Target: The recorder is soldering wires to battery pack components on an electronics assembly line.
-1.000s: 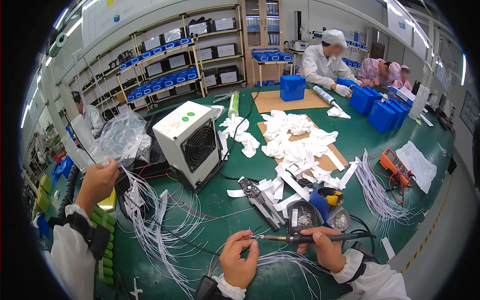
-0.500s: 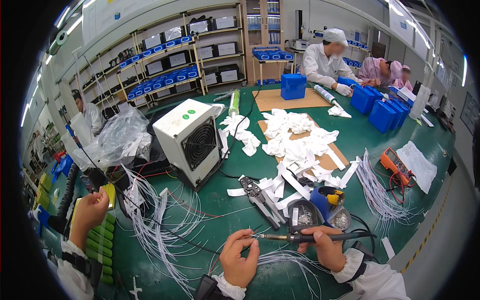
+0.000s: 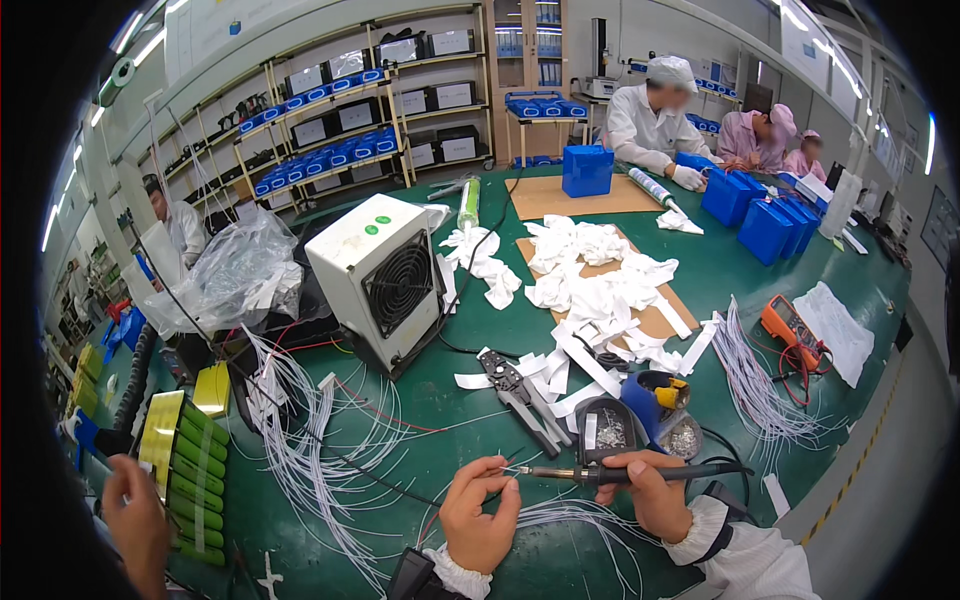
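My right hand (image 3: pixel 650 497) is closed round the black handle of a soldering iron (image 3: pixel 575 474), held nearly level with its tip pointing left. The tip reaches the fingertips of my left hand (image 3: pixel 480 515), which pinches a thin wire (image 3: pixel 511 467); whether tip and wire touch is too small to tell. White wires (image 3: pixel 570 515) lie fanned out on the bench beneath both hands. Just beyond the iron sit a dark tray of small metal pieces (image 3: pixel 608 430) and a blue soldering iron stand (image 3: pixel 650 405). Grey wire strippers (image 3: pixel 520 395) lie behind my left hand.
Another person's hand (image 3: pixel 138 515) is at the left, beside a green battery pack (image 3: pixel 200 480). A fan unit (image 3: pixel 375 280), white wire bundles (image 3: pixel 310 440), white cloths (image 3: pixel 595 270) and an orange multimeter (image 3: pixel 790 325) occupy the green bench (image 3: pixel 480 375). A co-worker (image 3: pixel 655 125) sits opposite.
The other person's hand at the left has moved down, away from the battery pack's top, uncovering more of it. My own hands and the soldering iron have hardly moved.
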Tool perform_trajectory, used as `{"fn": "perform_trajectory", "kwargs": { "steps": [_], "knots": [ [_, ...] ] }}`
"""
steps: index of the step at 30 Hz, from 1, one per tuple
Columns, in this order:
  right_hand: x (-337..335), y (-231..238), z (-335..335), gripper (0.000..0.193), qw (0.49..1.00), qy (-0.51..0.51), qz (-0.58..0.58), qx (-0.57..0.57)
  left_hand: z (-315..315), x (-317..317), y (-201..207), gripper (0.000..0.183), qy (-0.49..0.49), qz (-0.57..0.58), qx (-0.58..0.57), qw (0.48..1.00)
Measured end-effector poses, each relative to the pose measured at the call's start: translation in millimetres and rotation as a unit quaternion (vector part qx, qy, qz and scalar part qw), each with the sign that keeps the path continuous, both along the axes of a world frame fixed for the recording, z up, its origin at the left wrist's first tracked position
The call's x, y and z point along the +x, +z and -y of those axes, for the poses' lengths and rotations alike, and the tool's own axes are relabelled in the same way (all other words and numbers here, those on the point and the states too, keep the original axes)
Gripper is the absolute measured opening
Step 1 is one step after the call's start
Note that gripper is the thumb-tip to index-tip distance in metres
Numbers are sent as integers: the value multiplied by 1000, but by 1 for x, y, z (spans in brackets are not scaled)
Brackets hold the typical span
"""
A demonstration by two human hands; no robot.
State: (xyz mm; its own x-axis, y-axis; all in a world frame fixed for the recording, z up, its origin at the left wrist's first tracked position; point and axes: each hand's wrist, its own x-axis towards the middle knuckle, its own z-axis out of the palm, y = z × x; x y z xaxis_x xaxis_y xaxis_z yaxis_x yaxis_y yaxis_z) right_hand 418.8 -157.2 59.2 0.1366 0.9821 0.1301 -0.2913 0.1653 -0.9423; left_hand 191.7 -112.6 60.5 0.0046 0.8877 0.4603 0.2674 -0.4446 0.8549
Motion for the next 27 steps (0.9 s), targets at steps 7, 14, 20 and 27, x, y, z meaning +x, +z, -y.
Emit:
{"fn": "perform_trajectory", "kwargs": {
  "steps": [7,14,20,27],
  "knots": [
    [1,0,1,34,1000,14,-5,8,0,0,-1,6,3,1,-3,1000],
    [1,0,1,34,1000,15,-5,7,0,0,1,6,2,-1,-9,1000],
    [1,0,0,34,1000,12,-1,8,0,0,1,6,5,4,-10,1000],
    [0,-1,0,38,1000,-4,12,3,0,0,1,7,6,0,-11,1000]
  ]
}}
